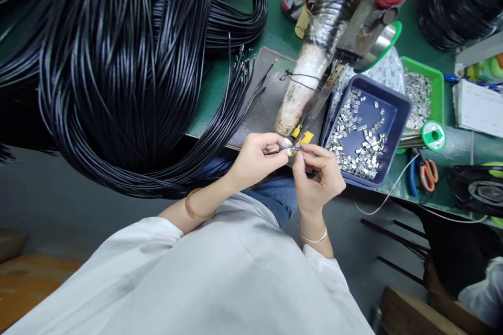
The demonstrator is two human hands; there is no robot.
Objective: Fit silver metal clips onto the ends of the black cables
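My left hand [257, 161] is closed in a pinch on the end of a thin black cable [274, 153], with white coverings on its fingertips. Opposite it, my right hand [319, 174] pinches a small silvery metal connector [296, 148] at the cable's tip. Both hands meet at the table's front edge, just below a metal fixture with yellow pieces [305, 137]. The fingers partly hide the joint between cable and connector. Right of my right hand stands a dark blue tray [395, 97] with many small metal connectors [367, 144] in it.
A large bundle of black cables [118, 63] covers the left, its stripped ends on a dark board [271, 84]. A wrapped flexible duct [310, 63] reaches down from above. Further right are a green tray [438, 84], a solder spool [434, 136], orange-handled pliers [427, 174] and a fan [481, 188].
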